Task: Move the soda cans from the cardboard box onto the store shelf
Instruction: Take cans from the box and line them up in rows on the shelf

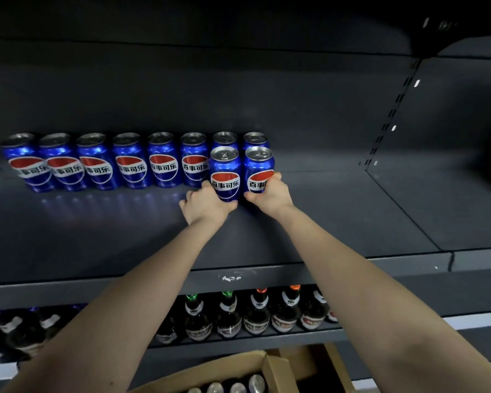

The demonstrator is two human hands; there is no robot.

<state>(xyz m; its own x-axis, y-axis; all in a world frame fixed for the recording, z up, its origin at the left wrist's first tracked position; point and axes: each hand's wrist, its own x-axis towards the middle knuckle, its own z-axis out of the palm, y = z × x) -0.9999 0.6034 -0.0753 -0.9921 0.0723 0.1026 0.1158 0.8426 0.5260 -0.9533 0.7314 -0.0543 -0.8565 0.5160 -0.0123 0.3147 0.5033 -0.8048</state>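
The left hand [207, 205] curls round the lower wall of one soda can [225, 173], and the right hand [270, 191] round the neighbour can [258, 168]. Both stand upright before the back row [131, 163], near the shelf [352, 222] rear edge. Full cans are likely heavy, rigid and slick, so mid-wall grips suit them. The cardboard box [238, 367] is cut off below.

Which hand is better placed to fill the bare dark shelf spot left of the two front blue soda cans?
Likely the left hand: it grips the left front blue soda can, beside that spot; the right hand grips the right front can.
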